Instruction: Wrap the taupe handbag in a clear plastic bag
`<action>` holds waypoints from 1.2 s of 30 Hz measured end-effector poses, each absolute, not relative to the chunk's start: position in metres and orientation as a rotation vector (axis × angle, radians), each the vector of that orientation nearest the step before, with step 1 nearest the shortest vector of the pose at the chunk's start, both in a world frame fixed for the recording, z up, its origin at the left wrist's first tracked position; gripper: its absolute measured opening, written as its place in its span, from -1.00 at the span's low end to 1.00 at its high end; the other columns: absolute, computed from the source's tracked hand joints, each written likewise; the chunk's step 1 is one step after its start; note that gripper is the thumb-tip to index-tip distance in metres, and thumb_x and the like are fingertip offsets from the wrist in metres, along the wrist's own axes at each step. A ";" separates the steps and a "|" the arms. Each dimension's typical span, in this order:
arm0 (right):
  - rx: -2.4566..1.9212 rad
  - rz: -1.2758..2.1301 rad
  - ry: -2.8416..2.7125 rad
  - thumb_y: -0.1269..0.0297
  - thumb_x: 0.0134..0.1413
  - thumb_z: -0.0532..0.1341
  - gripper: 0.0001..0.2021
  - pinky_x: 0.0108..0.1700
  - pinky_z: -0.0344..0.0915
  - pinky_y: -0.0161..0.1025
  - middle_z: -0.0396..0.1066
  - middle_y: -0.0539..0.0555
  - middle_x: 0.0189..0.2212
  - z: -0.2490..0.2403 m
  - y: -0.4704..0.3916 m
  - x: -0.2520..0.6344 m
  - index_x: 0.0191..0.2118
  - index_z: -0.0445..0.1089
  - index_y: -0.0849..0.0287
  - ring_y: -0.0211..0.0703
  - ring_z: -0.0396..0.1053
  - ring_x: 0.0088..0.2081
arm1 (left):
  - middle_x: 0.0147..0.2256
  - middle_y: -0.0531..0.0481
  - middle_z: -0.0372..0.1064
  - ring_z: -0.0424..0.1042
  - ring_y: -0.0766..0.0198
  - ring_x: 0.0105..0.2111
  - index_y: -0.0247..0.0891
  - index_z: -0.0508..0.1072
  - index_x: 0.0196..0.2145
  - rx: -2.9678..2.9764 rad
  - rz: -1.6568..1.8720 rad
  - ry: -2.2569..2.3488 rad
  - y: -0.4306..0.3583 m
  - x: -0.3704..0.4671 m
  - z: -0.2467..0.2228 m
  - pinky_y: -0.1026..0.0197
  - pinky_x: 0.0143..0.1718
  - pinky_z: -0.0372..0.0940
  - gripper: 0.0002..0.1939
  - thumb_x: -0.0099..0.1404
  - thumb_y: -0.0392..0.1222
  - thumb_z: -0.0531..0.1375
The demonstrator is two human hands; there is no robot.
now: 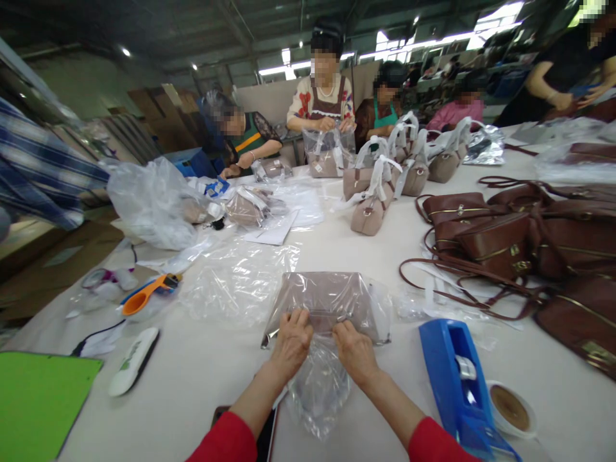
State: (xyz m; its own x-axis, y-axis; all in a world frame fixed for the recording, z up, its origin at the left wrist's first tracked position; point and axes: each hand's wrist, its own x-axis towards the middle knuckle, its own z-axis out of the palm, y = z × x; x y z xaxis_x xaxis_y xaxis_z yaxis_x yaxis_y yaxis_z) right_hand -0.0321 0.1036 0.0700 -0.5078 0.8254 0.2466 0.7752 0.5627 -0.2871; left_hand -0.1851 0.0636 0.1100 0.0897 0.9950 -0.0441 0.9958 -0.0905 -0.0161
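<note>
A taupe handbag (332, 290) lies flat in front of me inside a clear plastic bag (321, 385), whose loose end spreads toward me. My left hand (293, 339) has its fingers curled onto the plastic at the handbag's near edge. A short way to the right, my right hand (355, 351) pinches the same plastic bag, fingers bent and pressed together. Both wrists come out of red sleeves. Under my left forearm a dark flat object, like a phone (266, 433), is partly hidden.
Right of me stand a blue tape dispenser (452, 378) and a tape roll (510, 407), with brown leather bags (500, 244) piled beyond. Left are a white case (135, 360), an orange-handled tool (149, 295) and a green mat (43, 404). Wrapped taupe bags (373, 208) and several co-workers are across the table.
</note>
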 end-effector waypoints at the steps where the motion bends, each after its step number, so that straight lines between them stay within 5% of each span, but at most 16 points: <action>1: -1.313 0.208 -2.427 0.47 0.14 0.05 -0.84 -0.50 0.14 -0.34 0.40 0.03 -0.42 0.071 0.104 -0.034 -0.38 0.34 0.18 -0.22 0.39 -0.45 | 0.13 -0.24 0.14 0.09 -0.06 0.14 -0.33 0.45 -0.35 2.321 -0.058 2.116 0.066 -0.187 0.110 -0.17 0.08 0.03 -0.74 0.28 -0.40 -0.04; 4: -1.331 0.237 -2.345 0.49 0.14 0.02 -0.81 -0.48 0.15 -0.34 0.40 0.04 -0.43 0.074 0.099 -0.034 -0.38 0.35 0.19 -0.22 0.38 -0.45 | 0.26 -0.15 -0.12 -0.16 -0.14 0.24 -0.30 0.47 -0.38 2.333 -0.054 2.105 0.075 -0.197 0.107 -0.28 0.16 -0.15 -0.81 0.25 -0.34 0.05; 10: -1.437 0.182 -2.031 0.34 0.22 -0.07 -0.77 -0.20 0.25 -0.29 0.39 0.08 -0.33 0.081 0.064 0.043 -0.23 0.32 0.17 -0.21 0.35 -0.28 | 0.23 -0.21 -0.05 -0.07 -0.13 0.22 -0.33 0.49 -0.41 2.380 0.004 1.992 0.088 -0.206 0.104 -0.18 0.12 0.01 -0.85 0.16 -0.37 0.11; 14: -1.786 0.255 -1.568 0.09 0.05 0.01 -0.68 -0.06 0.21 -0.03 0.40 0.20 -0.26 0.079 0.031 0.135 -0.25 0.35 0.19 -0.01 0.32 -0.18 | 0.22 -0.23 -0.01 -0.02 -0.12 0.20 -0.32 0.49 -0.42 2.424 0.041 1.981 0.088 -0.207 0.101 -0.14 0.09 0.04 -0.84 0.16 -0.37 0.10; 17: -1.993 0.368 -1.408 0.00 -0.08 -0.02 -0.60 -0.09 0.22 0.09 0.42 0.26 -0.32 0.074 0.016 0.177 -0.37 0.38 0.21 0.09 0.34 -0.23 | 0.22 -0.19 0.00 -0.02 -0.08 0.20 -0.30 0.49 -0.41 2.459 0.029 2.003 0.087 -0.207 0.098 -0.08 0.06 0.07 -0.84 0.16 -0.35 0.10; 24: -1.994 0.677 -1.351 -0.06 -0.15 0.00 -0.58 -0.16 0.25 -0.08 0.46 0.14 -0.47 0.070 0.022 0.180 -0.50 0.43 0.16 -0.01 0.38 -0.32 | 0.23 -0.20 -0.03 -0.02 -0.08 0.20 -0.30 0.51 -0.37 2.372 -0.015 2.080 0.080 -0.187 0.104 -0.07 0.06 0.07 -0.80 0.18 -0.34 0.07; 36: -1.897 1.000 -0.988 0.10 -0.43 0.15 -0.76 -0.41 0.18 -0.18 0.32 0.05 -0.71 0.063 0.039 0.180 -0.73 0.33 0.20 -0.16 0.25 -0.56 | 0.23 -0.17 -0.03 -0.02 -0.08 0.20 -0.29 0.51 -0.38 2.281 0.012 2.146 0.077 -0.170 0.099 -0.10 0.06 0.07 -0.77 0.18 -0.31 0.04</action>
State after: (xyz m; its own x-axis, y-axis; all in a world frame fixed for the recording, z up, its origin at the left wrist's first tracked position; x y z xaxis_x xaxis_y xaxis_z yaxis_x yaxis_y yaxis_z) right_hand 0.1803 0.0390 0.0631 0.3937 0.8732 -0.2873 0.2768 -0.4107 -0.8687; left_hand -0.1701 0.0766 0.0989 0.0607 0.9982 -0.0011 0.9981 -0.0607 0.0124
